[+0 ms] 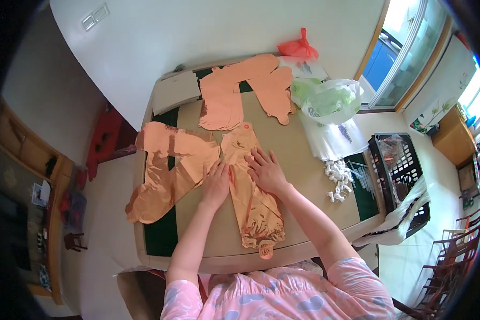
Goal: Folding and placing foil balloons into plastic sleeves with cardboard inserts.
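A flat copper-coloured foil balloon (253, 205) lies lengthwise before me, its crinkled lower end and small tab close to the table's near edge. My right hand (266, 172) rests on its upper right side with fingers spread. At its left edge lies my left hand (216, 184), palm down with fingers stretched out, by the gap to a second shiny foil balloon piece (162, 184). That piece spreads over the table's left side, partly creased. Beyond both, flat peach-coloured foil balloons (223, 101) lie overlapped toward the wall, one with a bent arm (272, 96). Neither hand grasps anything.
The table (309, 208) carries a grey board (177, 92), a red plastic bag (300, 49), a green-white bag (328, 100) and clear plastic sleeves (333, 137). White clips or ties (338, 178) lie beside thin clear tubes (362, 178). A black crate (397, 165) stands off the right edge.
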Motion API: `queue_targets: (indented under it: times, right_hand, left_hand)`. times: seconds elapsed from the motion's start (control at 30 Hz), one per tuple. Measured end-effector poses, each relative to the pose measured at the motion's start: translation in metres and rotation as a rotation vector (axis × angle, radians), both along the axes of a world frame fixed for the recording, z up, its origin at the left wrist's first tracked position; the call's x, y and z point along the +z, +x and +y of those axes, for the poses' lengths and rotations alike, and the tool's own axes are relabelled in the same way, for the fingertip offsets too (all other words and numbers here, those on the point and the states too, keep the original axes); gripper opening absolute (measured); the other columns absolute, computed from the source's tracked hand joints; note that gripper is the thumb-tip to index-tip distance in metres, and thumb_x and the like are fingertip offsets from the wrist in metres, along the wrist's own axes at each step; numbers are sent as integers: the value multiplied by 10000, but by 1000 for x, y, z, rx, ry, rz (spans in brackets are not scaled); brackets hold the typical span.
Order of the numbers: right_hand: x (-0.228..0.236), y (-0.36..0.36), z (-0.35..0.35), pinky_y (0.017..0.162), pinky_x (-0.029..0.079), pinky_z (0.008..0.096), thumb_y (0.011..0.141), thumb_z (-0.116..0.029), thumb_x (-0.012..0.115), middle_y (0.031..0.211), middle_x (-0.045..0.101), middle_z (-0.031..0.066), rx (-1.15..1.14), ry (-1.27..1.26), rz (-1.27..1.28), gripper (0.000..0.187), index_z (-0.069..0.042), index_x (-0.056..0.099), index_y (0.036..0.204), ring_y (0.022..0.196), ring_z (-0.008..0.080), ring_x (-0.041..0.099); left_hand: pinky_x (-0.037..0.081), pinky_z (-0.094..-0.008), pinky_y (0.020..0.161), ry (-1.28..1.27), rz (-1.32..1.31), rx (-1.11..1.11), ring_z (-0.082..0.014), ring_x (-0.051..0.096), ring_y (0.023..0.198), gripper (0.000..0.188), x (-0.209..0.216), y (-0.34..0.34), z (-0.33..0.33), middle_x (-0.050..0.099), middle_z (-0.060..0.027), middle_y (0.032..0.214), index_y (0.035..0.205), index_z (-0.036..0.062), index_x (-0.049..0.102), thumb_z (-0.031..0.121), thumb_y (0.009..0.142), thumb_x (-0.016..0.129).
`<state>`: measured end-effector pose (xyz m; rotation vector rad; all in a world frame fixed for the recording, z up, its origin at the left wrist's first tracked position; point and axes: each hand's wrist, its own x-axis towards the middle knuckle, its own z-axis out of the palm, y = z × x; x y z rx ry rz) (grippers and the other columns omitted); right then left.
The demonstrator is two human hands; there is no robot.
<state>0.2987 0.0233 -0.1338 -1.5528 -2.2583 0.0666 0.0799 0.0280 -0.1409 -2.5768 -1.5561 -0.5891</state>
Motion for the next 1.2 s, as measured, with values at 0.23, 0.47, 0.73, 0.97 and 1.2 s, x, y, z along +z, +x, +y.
queue_targets:
  times: [0.23,0.47,0.73,0.97,1.2]
  right_hand:
    - [-4,0,2,1127,245,539,973,-348,456,1492,387,123,-12,-3,3,467,-167,458,1403,1402,293,324]
    - [-4,-2,2,1127,246,536,975,-359,450,1494,383,122,-4,-5,10,474,-165,452,1408,1404,292,320]
    - [-1,0,2,1128,241,544,962,-327,460,1450,430,148,7,40,36,454,-134,479,1372,1380,305,352]
    - [2,0,3,1126,241,546,956,-329,467,1464,411,145,23,97,-18,475,-125,461,1384,1381,305,345]
    - [2,0,1,1118,247,550,962,-346,475,1476,395,139,24,8,5,493,-116,449,1397,1397,311,320]
  left_hand:
    - [183,-555,1143,-46,24,-9,-238,337,1385,433,7,-7,-13,491,-76,1399,1325,75,519,304,959,498]
    - [80,-622,1140,-300,58,-94,-328,127,1467,694,29,-27,-78,219,-155,1561,1435,149,408,487,864,609]
    - [54,-619,1143,-484,18,-37,-360,88,1470,1030,54,-33,-139,158,-203,1569,1515,187,256,605,701,731]
    - [155,-585,1142,-312,-214,-104,-325,201,1447,752,31,2,-64,250,-171,1542,1450,91,346,421,850,658]
    - [192,-569,1139,-188,-72,-67,-309,284,1409,593,8,34,-15,359,-146,1486,1408,70,415,398,930,540]
